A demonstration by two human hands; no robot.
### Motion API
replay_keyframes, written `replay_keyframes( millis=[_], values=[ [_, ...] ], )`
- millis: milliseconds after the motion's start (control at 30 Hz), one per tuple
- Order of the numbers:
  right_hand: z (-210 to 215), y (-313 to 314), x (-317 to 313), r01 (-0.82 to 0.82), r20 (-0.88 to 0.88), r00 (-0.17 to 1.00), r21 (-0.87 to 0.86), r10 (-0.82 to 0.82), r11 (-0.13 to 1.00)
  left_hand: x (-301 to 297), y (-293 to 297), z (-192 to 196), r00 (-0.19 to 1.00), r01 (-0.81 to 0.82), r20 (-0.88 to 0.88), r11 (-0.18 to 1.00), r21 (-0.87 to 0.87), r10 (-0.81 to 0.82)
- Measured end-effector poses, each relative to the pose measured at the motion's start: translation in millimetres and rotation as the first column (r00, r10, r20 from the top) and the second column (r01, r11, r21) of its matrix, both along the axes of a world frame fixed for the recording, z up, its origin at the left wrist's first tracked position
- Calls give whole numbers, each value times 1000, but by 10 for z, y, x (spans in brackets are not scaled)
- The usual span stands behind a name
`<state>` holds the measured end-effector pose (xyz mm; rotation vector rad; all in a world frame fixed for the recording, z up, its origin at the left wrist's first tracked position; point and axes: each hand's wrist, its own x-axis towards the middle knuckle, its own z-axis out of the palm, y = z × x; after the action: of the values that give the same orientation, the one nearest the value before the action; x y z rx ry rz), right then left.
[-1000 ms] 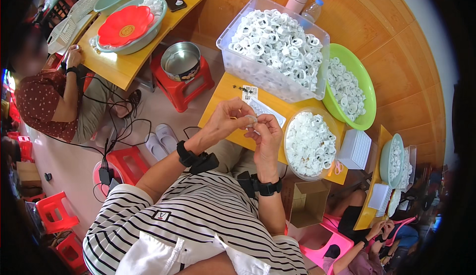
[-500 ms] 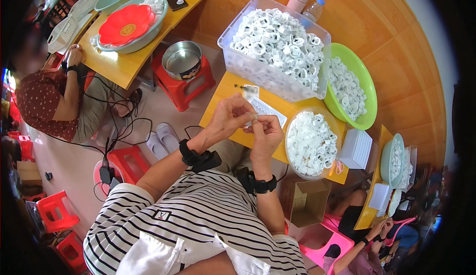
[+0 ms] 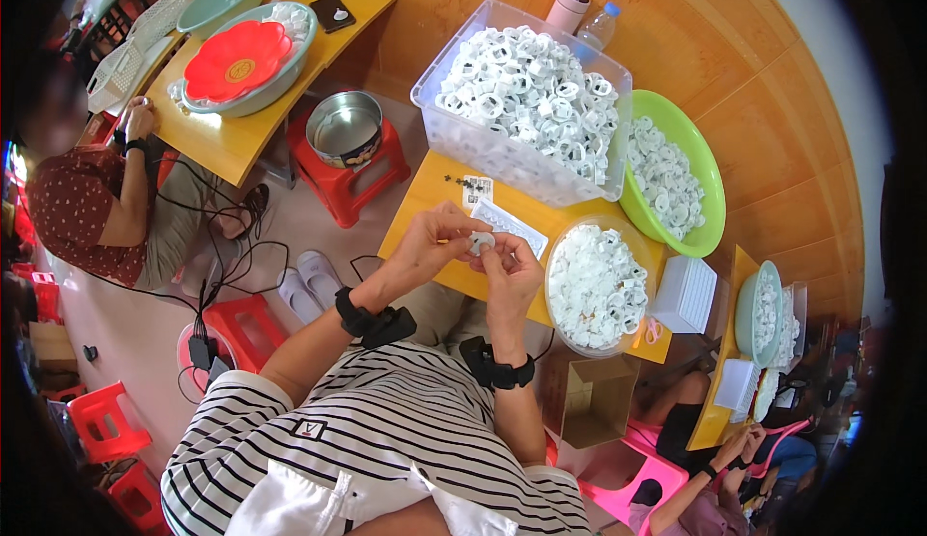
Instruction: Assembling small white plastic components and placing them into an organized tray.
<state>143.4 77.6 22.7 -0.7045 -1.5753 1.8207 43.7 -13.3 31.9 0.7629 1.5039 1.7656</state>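
Just above the near edge of the yellow table, both my hands meet at a small round white part. My left hand pinches it from the left, fingertips at its rim. My right hand grips its lower right side between thumb and fingers. Right behind the hands lies a white tray with small moulded pockets. Beside it is a printed card with small dark pieces at its left. To the right stands a round clear tub of white plastic parts.
A large clear bin full of white ring-shaped parts and a green basin stand at the back. White stacked trays and orange scissors lie right. A red stool bears a metal pot. Co-workers sit left and lower right.
The white part has turned so its round face shows between my fingers. Both hands have shifted slightly left in view, while the whole scene has moved a little with my head.
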Motion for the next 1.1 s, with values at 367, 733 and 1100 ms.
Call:
replay_keyframes(
  millis=[367,733,1100],
  values=[
    [-65,21,17,-3,30,1000,95,0,995,100,106,-41,893,-206,-419,977,-56,164],
    [-34,101,36,45,66,996,151,-56,987,94,111,-156,997,-75,-2,997,12,75],
    [60,60,38,61,145,972,600,-184,798,152,124,-13,926,-116,-368,992,-48,90]
  ],
)
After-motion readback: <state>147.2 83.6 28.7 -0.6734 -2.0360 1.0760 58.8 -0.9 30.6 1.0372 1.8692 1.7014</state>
